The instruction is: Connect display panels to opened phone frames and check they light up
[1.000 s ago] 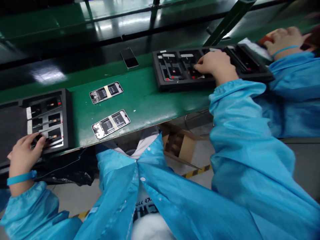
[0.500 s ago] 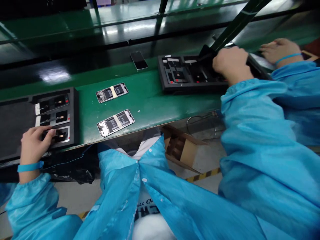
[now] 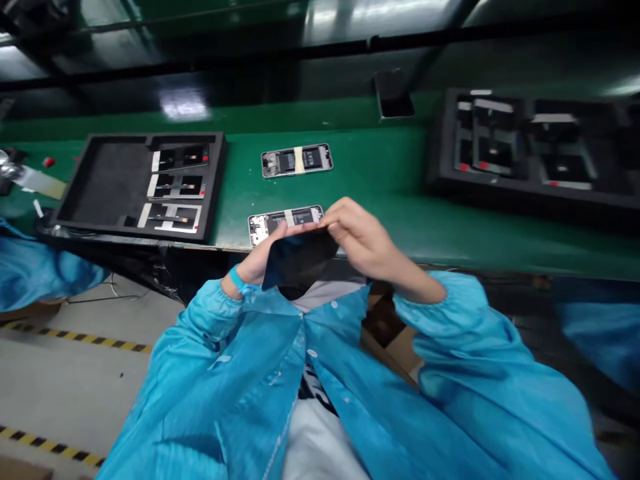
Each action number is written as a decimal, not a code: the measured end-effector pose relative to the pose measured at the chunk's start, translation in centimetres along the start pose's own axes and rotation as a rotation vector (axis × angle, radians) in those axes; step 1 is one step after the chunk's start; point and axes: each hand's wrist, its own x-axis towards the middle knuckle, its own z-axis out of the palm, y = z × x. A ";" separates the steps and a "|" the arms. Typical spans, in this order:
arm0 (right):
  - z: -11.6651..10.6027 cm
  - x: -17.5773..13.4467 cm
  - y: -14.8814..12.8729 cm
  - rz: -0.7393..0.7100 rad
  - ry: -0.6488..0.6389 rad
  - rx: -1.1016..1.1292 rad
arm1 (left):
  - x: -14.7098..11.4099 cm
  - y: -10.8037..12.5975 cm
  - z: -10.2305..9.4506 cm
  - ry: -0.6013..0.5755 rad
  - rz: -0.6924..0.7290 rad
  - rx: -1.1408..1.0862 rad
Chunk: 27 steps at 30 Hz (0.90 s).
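A dark, glossy phone screen [image 3: 300,260] is held tilted up in front of my chest, over the bench's front edge. My left hand [image 3: 257,261] supports it from the left and behind, its fingers partly hidden by the screen. At the upper right corner, my right hand [image 3: 363,240] pinches its edge. Just behind my hands lies an opened phone body [image 3: 270,225] with a pale strip across its battery, partly covered by my fingers. A second opened phone body [image 3: 280,162] rests farther back on the green bench.
To the left, a black foam tray [image 3: 216,187] holds three screen parts [image 3: 175,187]. Another black foam tray [image 3: 440,150] with several screens [image 3: 495,137] stands at the right. A dark phone [image 3: 394,97] lies at the back. A cardboard box [image 3: 403,350] sits below the bench; a person's blue sleeve [image 3: 45,267] shows at left.
My left hand has left the left tray and my right hand the right tray. Both now meet at the centre, holding a screen. The view has shifted left.
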 end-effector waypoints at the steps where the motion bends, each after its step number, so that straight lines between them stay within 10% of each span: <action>1: 0.9 0.0 -0.5 -0.042 -0.029 0.050 | 0.2 -0.2 0.5 0.022 -0.033 -0.163; 8: -1.3 0.4 4.4 0.032 0.034 0.028 | 0.6 -1.7 -3.6 0.332 -0.134 -0.627; 17: -4.1 2.1 13.6 0.205 -0.191 -0.379 | 3.6 -2.6 -8.2 0.240 -0.128 -0.148; 27: 5.7 3.8 7.7 -0.194 -0.169 -0.216 | 4.0 -3.2 -8.8 0.131 -0.042 -0.052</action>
